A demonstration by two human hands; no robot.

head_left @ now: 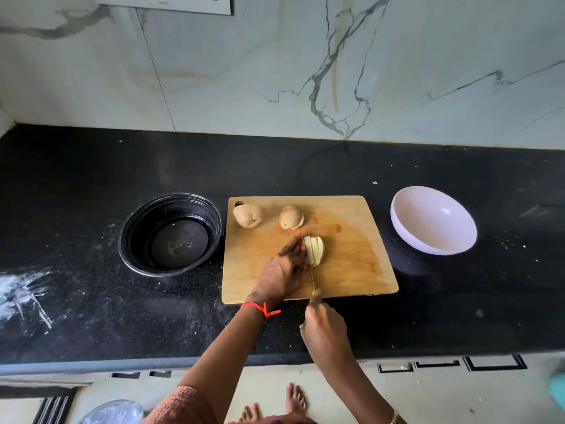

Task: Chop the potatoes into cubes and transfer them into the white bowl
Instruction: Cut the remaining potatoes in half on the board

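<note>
On the wooden chopping board (351, 258) lies a potato half (315, 250) cut into several slices. My left hand (282, 272) holds it at its left side, fingertips curled over it. My right hand (324, 327) grips a knife (312, 275) whose thin blade runs along the left edge of the slices. A whole potato (247, 215) and another potato half (291, 216) sit at the board's far side. The white bowl (433, 220) stands empty to the right of the board.
An empty black bowl (171, 234) sits left of the board on the black counter (91, 301). A marble wall rises behind. White smears mark the counter's left end. Bare feet show on the floor below the counter edge.
</note>
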